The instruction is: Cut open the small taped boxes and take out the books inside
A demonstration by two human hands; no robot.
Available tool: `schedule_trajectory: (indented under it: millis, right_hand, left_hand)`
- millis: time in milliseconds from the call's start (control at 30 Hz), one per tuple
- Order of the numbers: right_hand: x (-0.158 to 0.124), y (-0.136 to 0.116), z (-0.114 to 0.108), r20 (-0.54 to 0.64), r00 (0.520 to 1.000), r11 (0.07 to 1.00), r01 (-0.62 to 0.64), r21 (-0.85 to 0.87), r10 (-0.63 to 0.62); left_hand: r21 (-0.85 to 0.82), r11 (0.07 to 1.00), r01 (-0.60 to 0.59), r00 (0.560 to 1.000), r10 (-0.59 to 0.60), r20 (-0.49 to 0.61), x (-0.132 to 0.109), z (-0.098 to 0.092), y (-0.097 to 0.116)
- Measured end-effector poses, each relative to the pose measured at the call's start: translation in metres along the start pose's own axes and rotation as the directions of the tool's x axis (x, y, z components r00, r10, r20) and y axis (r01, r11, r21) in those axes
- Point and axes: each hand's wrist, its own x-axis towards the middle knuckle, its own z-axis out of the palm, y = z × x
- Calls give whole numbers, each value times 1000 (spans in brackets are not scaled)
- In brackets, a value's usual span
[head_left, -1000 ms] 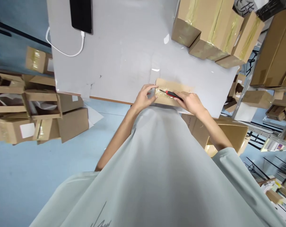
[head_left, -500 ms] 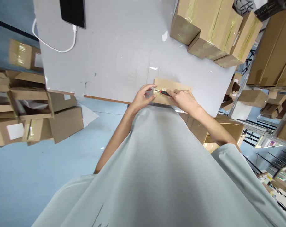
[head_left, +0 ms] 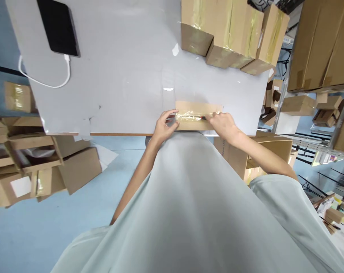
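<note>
A small cardboard box (head_left: 196,106) lies at the near edge of the table, with a strip of shiny clear tape (head_left: 187,115) running lengthwise over its top. My left hand (head_left: 163,127) grips the box's left end, thumb on the near side and fingers on the far side. In my right hand (head_left: 223,125) is a red and black box cutter (head_left: 203,118), mostly covered by the fingers. Its tip points left and sits over the tape, towards the box's right end.
Several taped cardboard boxes (head_left: 225,34) stand at the table's back right. A black phone (head_left: 58,28) with a white cable (head_left: 54,86) lies at the left. Open cartons (head_left: 80,170) sit on the floor at left, and another carton (head_left: 270,146) stands beneath my right arm.
My right hand has drawn the box cutter rightward along the tape, away from my left hand. The left hand keeps its grip on the box's left end. The camera view has shifted.
</note>
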Motion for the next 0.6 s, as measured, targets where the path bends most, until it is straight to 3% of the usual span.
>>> schedule_trajectory:
  millis: [167,300,400,500,600]
  right_hand:
    - [-44,68,40,-28,980,981,-196,3,196]
    - [-69,84,58,-20,960,955,-276,105,279]
    - [-82,93,65,-52,955,907,-260,331,293]
    - [-91,105,78,-122,952,737,-134,662,282]
    - [-77,100,103,-189,924,432,29,901,332]
  left_hand:
    - [13,1000,19,1000,-18,-18,3,5,-5]
    - [3,1000,23,1000,-23,-7,4,9,-6]
    - [1,998,55,998,-55,-27,3,5,-8]
    - [-6,995,95,990,-95,-106,1,-8,-15]
    - [-18,993,115,976,-117,-186,2,-22,-23]
